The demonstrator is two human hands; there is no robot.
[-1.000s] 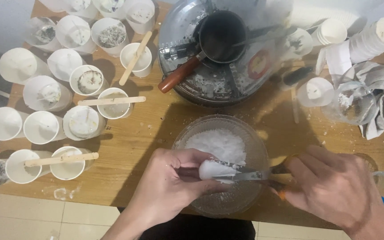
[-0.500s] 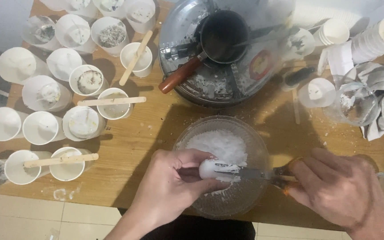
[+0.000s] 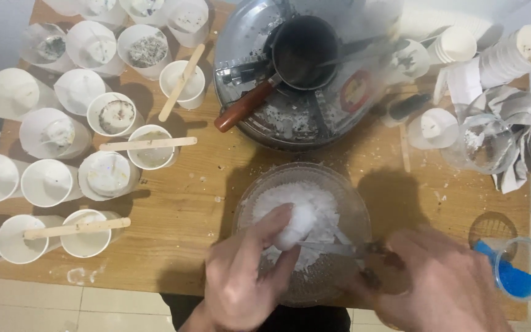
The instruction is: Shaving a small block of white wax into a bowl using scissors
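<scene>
At the counter's point(image 3: 173, 246) near edge, the left hand point(image 3: 244, 280) grips a white wax lump point(image 3: 296, 224) over the glass bowl point(image 3: 345, 197), while the right hand point(image 3: 440, 283) is closed on a knife point(image 3: 333, 248), apparently shaving flakes. Beyond sits a steel pan point(image 3: 302, 49); paper cups point(image 3: 47, 181) crowd the far left corner.

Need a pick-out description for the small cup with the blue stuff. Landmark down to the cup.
Start at the wooden table and go to its near right corner, right of the clear glass bowl of white flakes and past the right hand. There a small clear cup sits at the edge. It alone holds bright blue material; the other cups are white.
</scene>
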